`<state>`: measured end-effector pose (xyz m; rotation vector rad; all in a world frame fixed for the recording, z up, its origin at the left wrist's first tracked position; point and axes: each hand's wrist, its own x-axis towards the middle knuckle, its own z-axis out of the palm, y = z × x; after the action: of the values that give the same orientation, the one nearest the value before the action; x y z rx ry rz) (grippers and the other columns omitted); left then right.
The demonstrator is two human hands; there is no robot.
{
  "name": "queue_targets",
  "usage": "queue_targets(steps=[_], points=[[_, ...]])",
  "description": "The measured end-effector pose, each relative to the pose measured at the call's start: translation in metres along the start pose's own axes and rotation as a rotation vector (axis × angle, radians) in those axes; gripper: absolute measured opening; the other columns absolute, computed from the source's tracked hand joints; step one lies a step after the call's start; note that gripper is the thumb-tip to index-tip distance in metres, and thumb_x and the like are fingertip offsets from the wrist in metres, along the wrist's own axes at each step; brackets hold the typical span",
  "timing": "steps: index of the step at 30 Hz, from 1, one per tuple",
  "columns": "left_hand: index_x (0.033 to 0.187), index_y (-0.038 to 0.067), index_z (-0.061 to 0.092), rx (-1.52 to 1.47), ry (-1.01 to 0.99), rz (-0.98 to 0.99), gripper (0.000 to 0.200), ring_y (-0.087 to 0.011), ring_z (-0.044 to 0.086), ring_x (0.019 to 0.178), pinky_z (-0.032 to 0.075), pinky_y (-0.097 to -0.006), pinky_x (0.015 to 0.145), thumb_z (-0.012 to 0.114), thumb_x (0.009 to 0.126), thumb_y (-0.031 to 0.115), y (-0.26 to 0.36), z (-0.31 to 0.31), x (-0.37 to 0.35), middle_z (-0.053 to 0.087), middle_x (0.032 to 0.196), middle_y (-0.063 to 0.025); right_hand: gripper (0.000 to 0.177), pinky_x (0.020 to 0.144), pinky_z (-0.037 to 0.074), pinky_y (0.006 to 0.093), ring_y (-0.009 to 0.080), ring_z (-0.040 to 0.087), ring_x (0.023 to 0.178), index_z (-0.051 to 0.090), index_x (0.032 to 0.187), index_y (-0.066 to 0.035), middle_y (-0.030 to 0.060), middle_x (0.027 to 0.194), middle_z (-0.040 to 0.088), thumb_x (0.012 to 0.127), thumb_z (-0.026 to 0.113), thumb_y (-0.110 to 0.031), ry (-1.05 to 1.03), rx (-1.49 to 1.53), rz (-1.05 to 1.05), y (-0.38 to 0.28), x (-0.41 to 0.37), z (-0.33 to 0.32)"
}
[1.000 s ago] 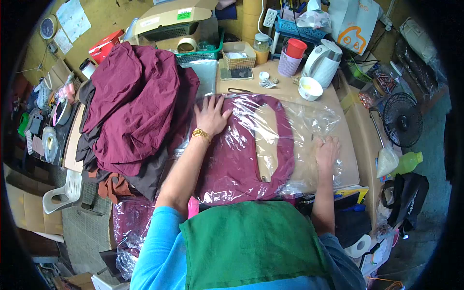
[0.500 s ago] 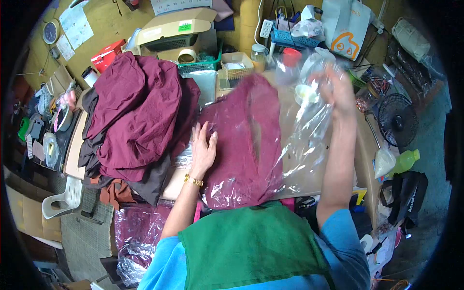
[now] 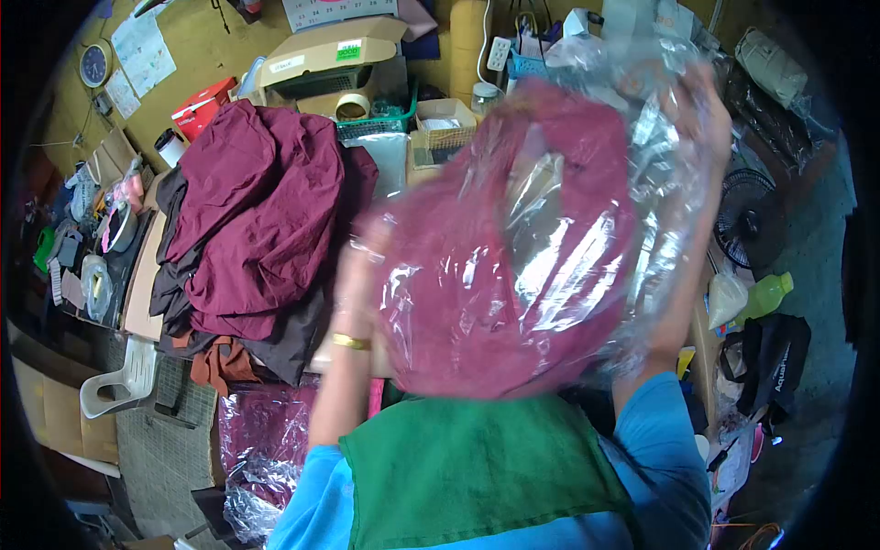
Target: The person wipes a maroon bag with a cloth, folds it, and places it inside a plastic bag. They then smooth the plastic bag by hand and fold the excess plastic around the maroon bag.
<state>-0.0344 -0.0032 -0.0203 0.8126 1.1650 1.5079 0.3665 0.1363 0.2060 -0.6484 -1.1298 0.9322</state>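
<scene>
A maroon garment [image 3: 440, 275] inside a clear plastic bag [image 3: 559, 266] is lifted in front of me, tilted and blurred by motion. My left hand [image 3: 367, 252] is at the bag's left edge, smeared by motion, its fingers not distinct. Up at the bag's top right corner, my right hand [image 3: 701, 101] has its fingers closed on the loose plastic. A pile of maroon cloth [image 3: 266, 211] lies to the left, over dark cloth [image 3: 284, 353].
Behind are an open cardboard box [image 3: 321, 55], a green basket [image 3: 380, 126] and a small bin [image 3: 440, 119]. A black fan [image 3: 747, 215] and a green bottle [image 3: 765, 298] stand right. Another plastic-wrapped maroon bundle [image 3: 266, 440] lies below left, near a white chair [image 3: 124, 380].
The bagged garment has risen off the table and swung to the right. My right hand has moved up and right with the plastic; my left hand has shifted slightly left.
</scene>
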Motion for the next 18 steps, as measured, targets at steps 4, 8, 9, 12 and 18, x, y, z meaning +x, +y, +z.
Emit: queue_targets(steps=[4,8,9,12,18], points=[[0.119,0.002,0.065,0.090,0.174,0.605,0.028,-0.0102,0.066,0.088,0.053,-0.0255,0.078,0.068,0.095,0.018,0.128,-0.058,-0.035,0.070,0.104,-0.0038,0.018,0.070,0.050,0.0239,0.0075,0.061,0.085,0.063,0.103,-0.014,-0.0025,0.093,0.064,0.098,0.064,-0.032,-0.267,0.096,0.088,0.083,-0.037,-0.125],[0.121,-0.001,0.064,0.415,0.146,0.465,0.032,-0.0091,0.067,0.088,0.054,-0.0236,0.078,0.071,0.095,0.017,0.148,-0.123,-0.045,0.072,0.103,-0.0042,0.017,0.042,0.037,0.0227,0.0063,0.051,0.052,0.057,0.100,-0.011,-0.0038,0.065,0.052,0.095,0.067,-0.024,0.011,-0.274,0.442,0.173,-0.148,-0.054],[0.132,-0.002,0.056,0.712,0.208,0.337,0.053,-0.0158,0.068,0.092,0.054,-0.0295,0.081,0.077,0.089,0.020,0.138,-0.154,-0.031,0.071,0.109,-0.0118,0.020,0.045,0.039,0.0241,0.0074,0.054,0.055,0.057,0.107,-0.010,-0.0028,0.066,0.055,0.095,0.067,-0.022,-0.079,-0.356,0.556,0.205,-0.164,-0.052],[0.148,0.005,0.035,1.865,0.739,0.538,0.083,-0.0373,0.060,0.104,0.048,-0.0466,0.089,0.080,0.079,0.017,0.093,-0.150,-0.031,0.060,0.115,-0.0247,0.020,0.045,0.040,0.0245,0.0073,0.055,0.054,0.056,0.111,-0.009,-0.0011,0.070,0.059,0.096,0.065,-0.018,-0.056,-0.452,0.679,0.253,-0.219,-0.014],[0.142,0.005,0.047,0.860,-0.383,0.813,0.069,-0.0333,0.064,0.098,0.054,-0.0363,0.085,0.076,0.079,0.003,0.011,0.044,-0.053,0.061,0.125,-0.0160,0.019,0.057,0.049,0.0266,0.0082,0.061,0.070,0.062,0.113,-0.001,0.0045,0.083,0.066,0.095,0.065,-0.006,-0.474,-0.353,0.526,0.216,-0.233,0.042]])
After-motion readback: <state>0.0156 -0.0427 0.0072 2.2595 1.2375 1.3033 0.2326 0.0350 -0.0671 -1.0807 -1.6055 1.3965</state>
